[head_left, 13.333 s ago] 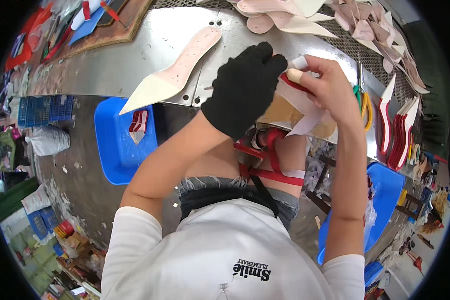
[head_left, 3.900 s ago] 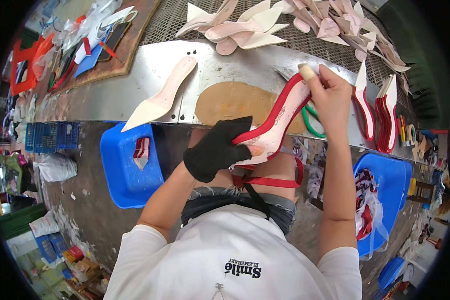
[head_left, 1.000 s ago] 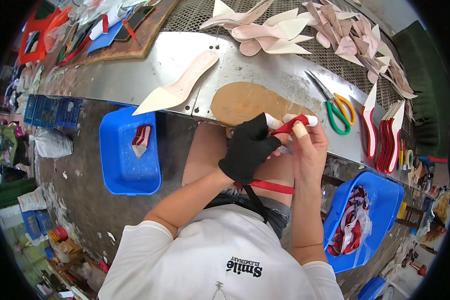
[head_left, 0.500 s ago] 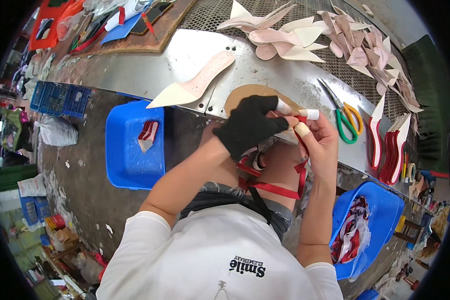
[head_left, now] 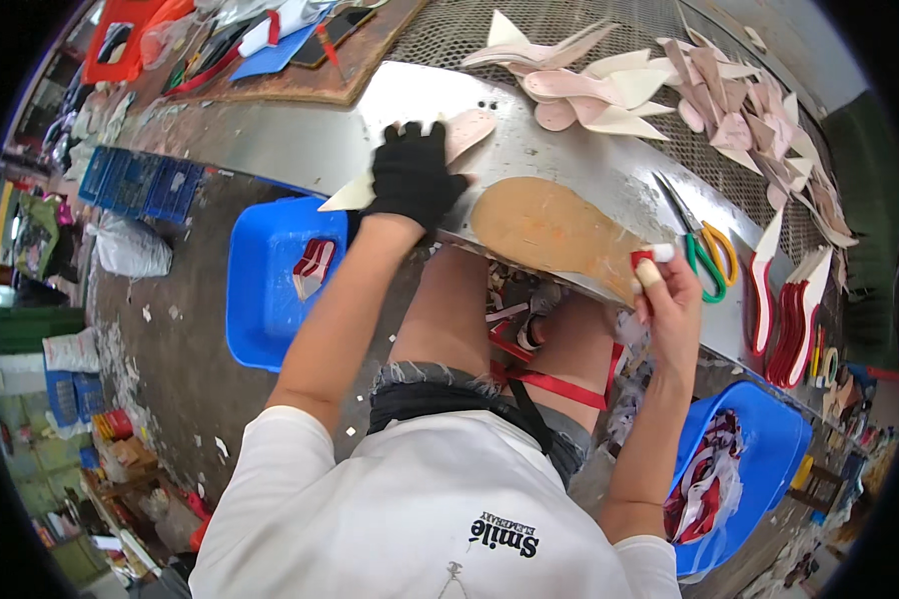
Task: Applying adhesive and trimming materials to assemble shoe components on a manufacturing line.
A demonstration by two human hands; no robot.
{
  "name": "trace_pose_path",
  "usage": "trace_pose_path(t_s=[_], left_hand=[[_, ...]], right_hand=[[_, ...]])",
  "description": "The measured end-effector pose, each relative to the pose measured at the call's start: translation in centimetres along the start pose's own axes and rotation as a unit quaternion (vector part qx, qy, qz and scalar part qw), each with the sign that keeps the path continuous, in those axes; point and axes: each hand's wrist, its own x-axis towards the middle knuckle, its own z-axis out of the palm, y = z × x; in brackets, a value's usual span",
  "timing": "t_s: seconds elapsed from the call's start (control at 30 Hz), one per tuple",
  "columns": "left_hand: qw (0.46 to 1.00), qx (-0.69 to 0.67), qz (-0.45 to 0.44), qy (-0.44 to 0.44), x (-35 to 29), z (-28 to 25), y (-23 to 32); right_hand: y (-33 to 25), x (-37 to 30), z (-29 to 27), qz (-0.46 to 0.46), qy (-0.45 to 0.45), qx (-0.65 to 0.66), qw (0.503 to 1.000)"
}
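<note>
Left hand (head_left: 408, 182), black-gloved, spread over a pale insole (head_left: 469, 131) at eleven o'clock; right hand (head_left: 671, 295), at three, pinching a red strip (head_left: 640, 260); step, seemingly insole pick-up, the next move calling for left fingertips closing on its edge.

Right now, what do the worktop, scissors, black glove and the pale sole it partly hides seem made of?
Worktop: metal, probably steel; grey, scuffed, with bright reflections.
Scissors: metallic-looking grey blades; smooth green and yellow handles suggest plastic.
Black glove: probably knitted fabric; matte, soft-looking.
Pale sole: perhaps leather or coated board; its dull pink and cream surface leaves that open.
</note>
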Motion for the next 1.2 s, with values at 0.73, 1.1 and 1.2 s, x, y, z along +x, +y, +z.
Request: trace_pose_path(t_s=[0.73,1.1,1.2], left_hand=[[0.935,-0.282,0.209,0.043,1.3,-1.4,4.6],[0.925,-0.327,0.183,0.06,0.5,-0.7,5.0],[0.918,-0.357,0.166,0.053,0.4,-0.6,5.0]], right_hand=[[-0.8,0.9,0.8,-0.175,-0.043,-0.29,0.94],[-0.7,6.4,5.4,-0.101,-0.092,-0.178,0.975],[-0.3,6.9,5.6,-0.12,-0.114,-0.167,0.972]])
